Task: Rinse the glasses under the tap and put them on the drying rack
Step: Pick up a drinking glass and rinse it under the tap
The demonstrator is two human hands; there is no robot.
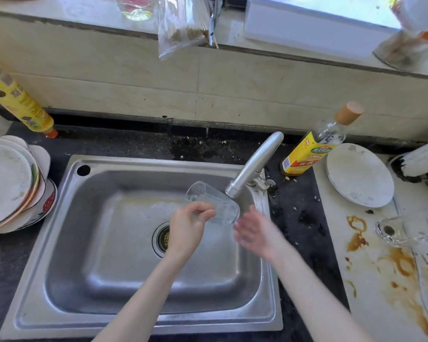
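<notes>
Head view, at the sink (59, 255). My left hand (187, 227) grips one clear glass (211, 202), fingers curled round its side, holding it on its side over the basin, just under the tap (253, 166) spout. The glass mouth points to the right, toward my right hand (253, 233). Right hand is released, fingers spread, blurred, just beside the glass rim; I cannot tell if it touches.

Room to move: the basin below both hands is bare steel, with the drain (163, 236) just left of my left wrist. The tap crowds the glass from above and right. The sink's right rim lies near my right hand; the dark bench (304, 218) strip runs beyond it.

Count:
- Glasses: one in hand; a second glass (405, 229) lies on its side on the stained white board (371, 280) at right, near the frame edge.
- Plates: a stack of plates (13, 186) left of the sink, number not readable; one white plate (358, 175) on the right.
- Bottles: one yellow bottle (17, 99) far left, one oil bottle (314, 144) behind the tap.
</notes>
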